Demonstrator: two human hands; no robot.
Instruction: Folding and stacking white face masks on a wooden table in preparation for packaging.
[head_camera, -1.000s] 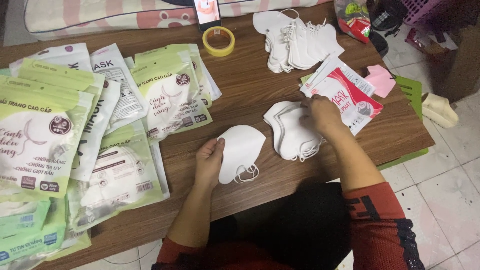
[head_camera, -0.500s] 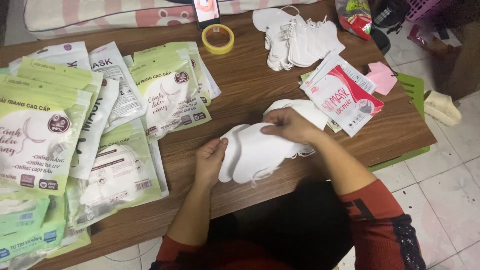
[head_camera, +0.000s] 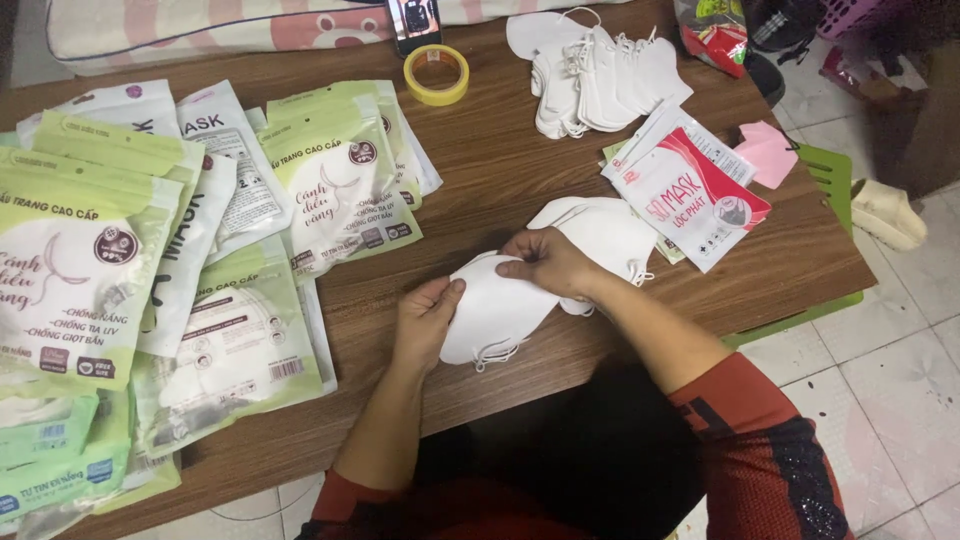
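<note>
My left hand (head_camera: 425, 318) and my right hand (head_camera: 548, 262) both grip a small stack of white folded face masks (head_camera: 495, 312) near the front edge of the wooden table (head_camera: 500, 170). The left hand pinches the stack's left side, the right hand presses on its upper right. Elastic ear loops hang from the stack's lower edge. More white masks (head_camera: 612, 232) lie just behind my right hand.
Green and white mask packets (head_camera: 150, 250) cover the left half of the table. A red and white packet (head_camera: 690, 190) lies at the right, a pile of loose white masks (head_camera: 600, 75) at the back, beside a yellow tape roll (head_camera: 437, 74).
My right hand lifted masks from the right pile and laid them onto the mask under my left hand. Both hands now hold the combined stack.
</note>
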